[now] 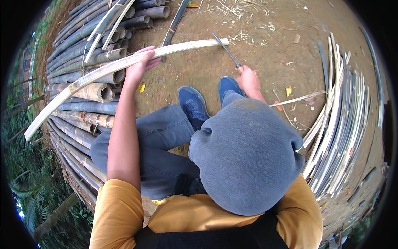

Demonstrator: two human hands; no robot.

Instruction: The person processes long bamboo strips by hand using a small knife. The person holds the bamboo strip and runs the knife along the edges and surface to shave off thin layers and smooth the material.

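Left grip (pixel 141 68) clasped a strip (pixel 103 70), right grip (pixel 248 79) a knife (pixel 226 50); ground (pixel 273 52) gave room between poles (pixel 99 92) along its left edge and slats (pixel 342 133) toward its right.

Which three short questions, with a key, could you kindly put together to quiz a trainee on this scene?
1. What does the left hand hold?
2. True or false: the right hand is empty.
3. Where does the pile of thin strips lie? A) To the person's left; B) to the person's right; C) between the shoes.

Key:
1. A long, pale, slightly curved bamboo strip.
2. False; it holds a knife with a thin, dark blade.
3. B.
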